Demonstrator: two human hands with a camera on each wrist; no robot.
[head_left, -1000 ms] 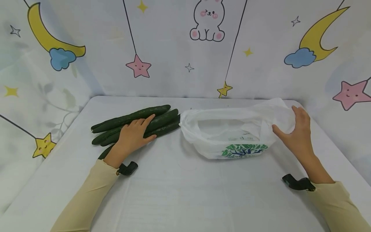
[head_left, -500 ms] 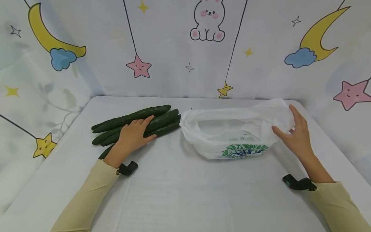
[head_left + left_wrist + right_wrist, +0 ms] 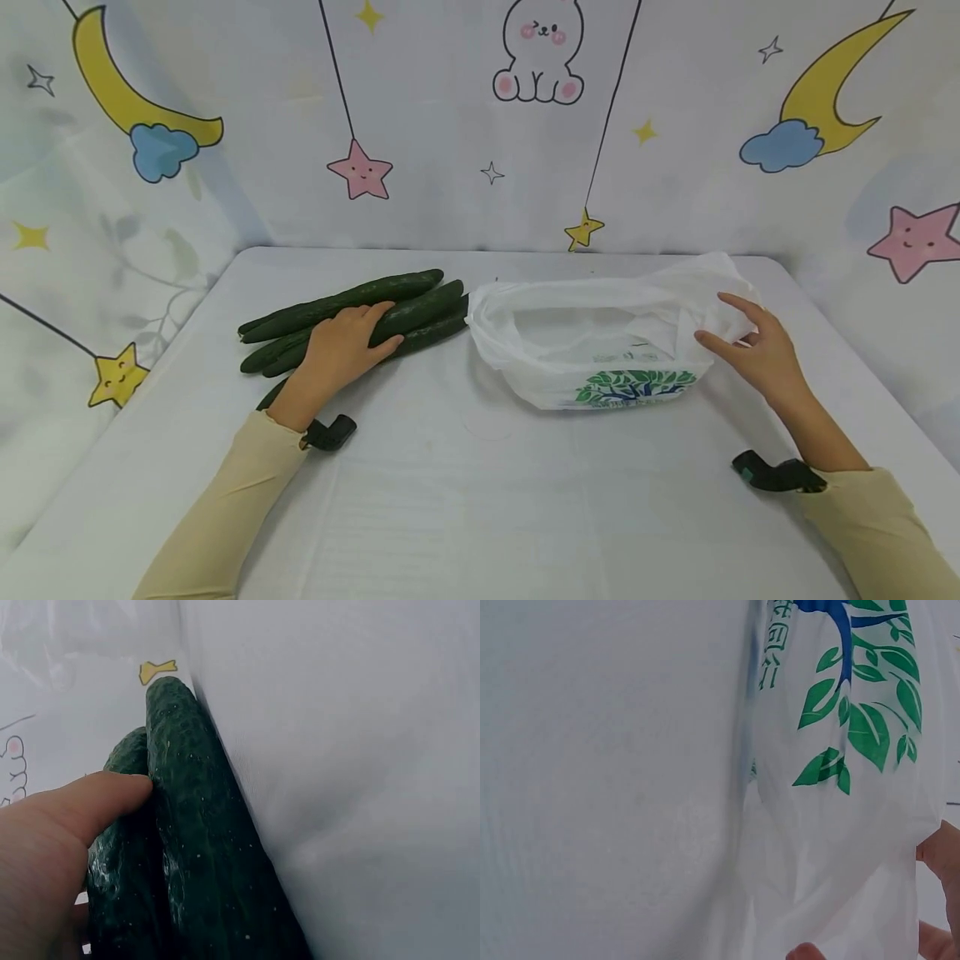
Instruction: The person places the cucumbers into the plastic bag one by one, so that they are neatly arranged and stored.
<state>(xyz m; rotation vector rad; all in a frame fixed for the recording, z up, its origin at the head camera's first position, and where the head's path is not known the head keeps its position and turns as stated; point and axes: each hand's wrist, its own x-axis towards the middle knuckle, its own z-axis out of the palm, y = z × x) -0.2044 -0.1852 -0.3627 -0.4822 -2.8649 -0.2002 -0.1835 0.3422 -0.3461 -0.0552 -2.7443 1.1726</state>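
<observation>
— What are you seeing nearest, from your remote desk?

— Two tan sleeves (image 3: 202,508) are reaching over the white table (image 3: 480,517), and I'm reading a black wrist camera (image 3: 780,475) at each cuff.

— And the hands?

— At right, the right hand (image 3: 761,358) is meeting the right end of a white plastic bag (image 3: 536,379); thumb and forefinger are standing apart, and I'm unable to tell whether film is caught between them. At left, the left hand (image 3: 337,350) is lying across dark green cucumbers (image 3: 420,313), fingers loose, thumb extended and touching.

— How are the two things sitting?

— The bag is gaping upward, right of the cucumbers, its left rim just beside their right tips.

— Any advice you're giving?

— I'm favoring a light pinch on the bag's edge, sparing the mouth from collapsing, and a broad palm, since smooth cucumbers are probably rolling easily.

— Farthest?

— Moons and stars are decorating the backdrop (image 3: 427,83).
</observation>
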